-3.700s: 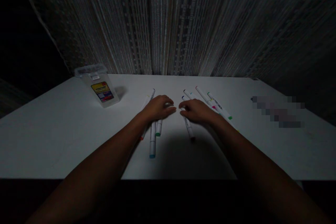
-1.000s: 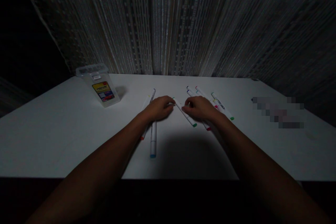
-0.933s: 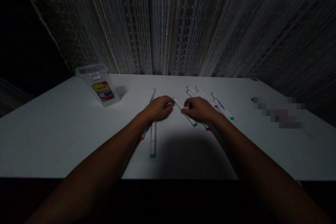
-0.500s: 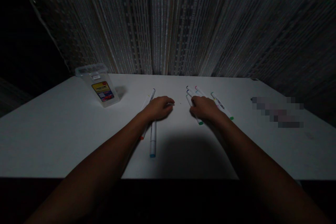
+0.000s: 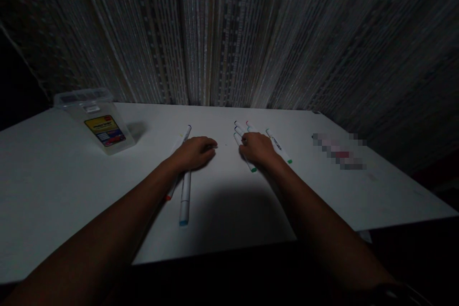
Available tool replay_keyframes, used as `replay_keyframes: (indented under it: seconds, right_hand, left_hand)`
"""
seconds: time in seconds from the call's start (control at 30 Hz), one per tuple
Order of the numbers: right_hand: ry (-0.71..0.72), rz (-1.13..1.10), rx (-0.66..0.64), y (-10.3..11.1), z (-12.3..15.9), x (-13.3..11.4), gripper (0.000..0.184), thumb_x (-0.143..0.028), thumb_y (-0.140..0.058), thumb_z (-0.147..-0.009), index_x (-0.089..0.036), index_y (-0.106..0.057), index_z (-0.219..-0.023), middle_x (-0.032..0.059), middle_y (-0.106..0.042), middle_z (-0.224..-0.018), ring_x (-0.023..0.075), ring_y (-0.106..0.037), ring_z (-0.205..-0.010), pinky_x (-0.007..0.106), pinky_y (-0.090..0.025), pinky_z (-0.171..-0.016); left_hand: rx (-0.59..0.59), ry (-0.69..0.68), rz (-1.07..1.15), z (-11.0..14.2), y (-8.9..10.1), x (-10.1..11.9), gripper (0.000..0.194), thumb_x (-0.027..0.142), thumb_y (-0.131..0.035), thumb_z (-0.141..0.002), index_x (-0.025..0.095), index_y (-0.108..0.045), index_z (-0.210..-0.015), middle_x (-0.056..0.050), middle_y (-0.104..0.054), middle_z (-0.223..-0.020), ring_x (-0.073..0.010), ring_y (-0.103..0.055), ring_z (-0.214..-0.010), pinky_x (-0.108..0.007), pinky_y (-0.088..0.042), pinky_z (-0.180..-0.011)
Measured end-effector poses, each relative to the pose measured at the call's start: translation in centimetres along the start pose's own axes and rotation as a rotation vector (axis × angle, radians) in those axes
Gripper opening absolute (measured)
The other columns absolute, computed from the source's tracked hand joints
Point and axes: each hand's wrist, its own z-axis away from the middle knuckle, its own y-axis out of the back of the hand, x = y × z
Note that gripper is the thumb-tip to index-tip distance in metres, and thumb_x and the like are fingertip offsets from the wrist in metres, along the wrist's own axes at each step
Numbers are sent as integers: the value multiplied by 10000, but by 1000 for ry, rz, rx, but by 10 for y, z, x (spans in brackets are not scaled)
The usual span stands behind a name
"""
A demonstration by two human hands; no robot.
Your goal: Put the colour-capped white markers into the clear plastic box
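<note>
My left hand (image 5: 196,153) rests over two white markers on the left, its thumb and fingers apart with nothing between them. Beneath it lie a marker with a blue end (image 5: 184,201) and one with an orange-red end (image 5: 169,196). On the right, my right hand (image 5: 256,147) is closed with curled fingers over a small group of white markers, gripping one of them. A green-ended marker (image 5: 252,168) sticks out below that hand. Other marker tips (image 5: 238,125) show beyond its fingers. Another green-ended marker (image 5: 279,146) lies just right of the hand.
A clear plastic box (image 5: 103,126) with a lid and a yellow and blue label stands at the left of the white table (image 5: 89,186). A pixelated, blurred-out item (image 5: 339,152) lies to the right. A striped string curtain (image 5: 215,33) hangs behind the table.
The view has turned to the right, so everything sits further left in it. Both hands keep nearly the same places over the markers.
</note>
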Motion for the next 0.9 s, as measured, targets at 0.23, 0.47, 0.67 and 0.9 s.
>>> replay_keyframes:
  seconds: [0.23, 0.47, 0.67, 0.9]
  right_hand:
    - [-19, -5, 24, 0, 0, 0, 330, -270, -475, -775, -149, -617, -1048, 131, -617, -1085, 240, -572, -974, 343, -422, -805]
    - [33, -5, -10, 1, 0, -1, 303, -253, -466, -774, -143, -638, -998, 134, -613, -1084, 234, -572, -958, 325, -418, -774]
    - [40, -46, -19, -2, -2, -2, 302, -254, -455, -787, -179, -642, -1012, 108, -648, -1025, 217, -576, -942, 306, -402, -781]
    - [-102, 4, 10, 4, -3, 6, 321, -304, -459, -791, -154, -646, -1005, 142, -647, -998, 254, -582, -942, 328, -422, -754]
  left_hand:
    - [-53, 36, -2, 0, 3, 3, 326, 267, -475, -773, 125, -631, -1021, -112, -672, -1003, -216, -612, -889, -325, -459, -800]
    - [-49, 12, -10, -1, 2, 0, 335, 280, -474, -775, 130, -625, -1034, -118, -666, -1024, -220, -605, -910, -341, -454, -815]
    - [-44, 34, -3, -1, 2, 1, 328, 268, -484, -770, 137, -629, -1034, -109, -665, -1043, -219, -601, -946, -340, -449, -848]
    - [-51, 15, -40, 0, 3, 0, 317, 245, -484, -775, 134, -627, -1035, -109, -670, -1011, -206, -608, -909, -323, -458, -819]
